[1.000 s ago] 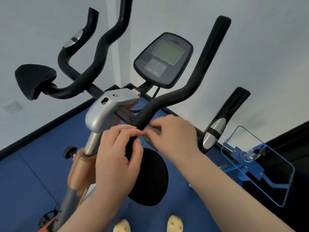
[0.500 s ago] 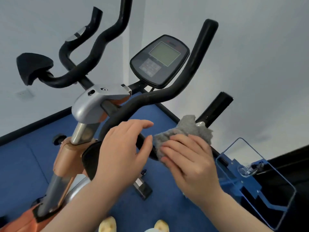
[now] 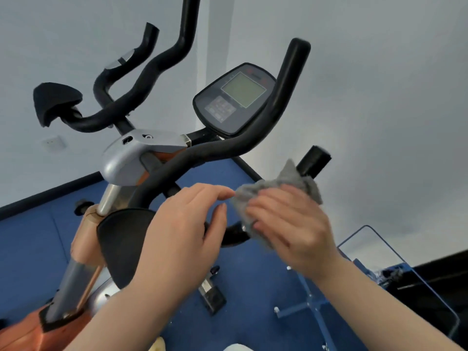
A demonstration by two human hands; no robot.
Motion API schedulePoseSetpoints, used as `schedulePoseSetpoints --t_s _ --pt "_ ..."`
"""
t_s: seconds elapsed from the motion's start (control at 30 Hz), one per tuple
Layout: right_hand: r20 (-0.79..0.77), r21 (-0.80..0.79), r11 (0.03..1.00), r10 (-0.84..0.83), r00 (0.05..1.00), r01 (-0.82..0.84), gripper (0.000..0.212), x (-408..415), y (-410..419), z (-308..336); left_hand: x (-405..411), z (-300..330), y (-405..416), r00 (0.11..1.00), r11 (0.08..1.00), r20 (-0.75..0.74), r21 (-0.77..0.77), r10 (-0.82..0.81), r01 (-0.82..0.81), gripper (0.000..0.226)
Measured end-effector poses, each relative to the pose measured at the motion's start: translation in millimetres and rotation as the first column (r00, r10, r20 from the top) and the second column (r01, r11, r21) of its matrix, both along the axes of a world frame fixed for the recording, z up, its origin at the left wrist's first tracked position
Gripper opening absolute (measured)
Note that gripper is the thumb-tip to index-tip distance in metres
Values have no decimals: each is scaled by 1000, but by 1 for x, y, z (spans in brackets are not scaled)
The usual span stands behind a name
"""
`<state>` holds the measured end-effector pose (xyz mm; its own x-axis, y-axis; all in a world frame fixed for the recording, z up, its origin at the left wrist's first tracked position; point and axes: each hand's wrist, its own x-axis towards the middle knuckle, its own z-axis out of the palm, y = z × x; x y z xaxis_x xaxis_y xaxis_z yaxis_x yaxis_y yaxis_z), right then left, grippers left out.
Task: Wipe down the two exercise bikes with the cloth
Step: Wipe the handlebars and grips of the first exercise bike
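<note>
Holding the grey cloth (image 3: 278, 196), the right hand (image 3: 291, 224) has its fingers bent over the front of it, pressing it on the black handlebar (image 3: 255, 140) of the exercise bike (image 3: 131, 160). The cloth bunches up and pokes out above the fingers, close to the short black grip end (image 3: 315, 160) of the bar. The thumb is hidden, so how it sits on the cloth cannot be seen.

Just beside the cloth is the left hand (image 3: 182, 239). Its fingers are loosely bent and a bit apart, and its fingertips (image 3: 222, 195) reach the cloth's edge. It is hard to tell if they pinch it or only touch it. This hand is in front of the low part of the handlebar.

Under the hands is a round black pad (image 3: 121, 239), and lower down is the orange frame (image 3: 83, 239) of the bike. Past the handlebar sits the display console (image 3: 235, 100) with its greenish screen. On the far side of the bar from the cloth is another black pad (image 3: 55, 102). Below the cloth on the blue floor (image 3: 30, 239) stands a blue metal stand (image 3: 311, 302).
</note>
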<state>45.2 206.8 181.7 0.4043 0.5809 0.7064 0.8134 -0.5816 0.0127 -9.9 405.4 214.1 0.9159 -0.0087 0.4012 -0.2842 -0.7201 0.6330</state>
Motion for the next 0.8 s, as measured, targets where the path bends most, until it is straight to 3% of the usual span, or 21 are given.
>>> schedulePoseSetpoints --t_s 0.13,0.27,0.37,0.47,0.57,0.63,0.67,0.73,0.8 --pt "-34 184 975 -121 992 125 18 2 -1 1 1 -11 -26 998 980 -27 -193 51 -55 20" --pt "-3 -55 997 54 999 -54 21 4 1 0 9 -26 -42 996 944 -70 -322 50 -70 19" --pt "143 -152 988 16 990 6 20 38 -28 27 12 -27 -44 990 926 -116 -359 82 -119 25" --pt "270 -167 984 -16 963 64 16 63 -35 47 18 -25 -48 985 941 -149 -310 91 -134 17" --pt "94 -10 998 -63 994 64 21 71 -30 57 25 -25 -54 976 967 -174 -197 130 -164 15" --pt "-72 182 977 -94 993 106 20 68 -27 54 26 -25 -56 972 971 -168 -146 163 -188 15" --pt "-168 328 933 -94 981 145 19 64 -21 51 26 -26 -55 971 971 -165 -136 175 -198 16" --pt "-281 612 750 -92 955 252 18 51 -2 40 25 -28 -54 972 975 -145 -96 186 -201 20" --pt "-235 717 641 -146 961 273 18 45 11 30 26 -28 -53 974 980 -126 -46 188 -195 24"
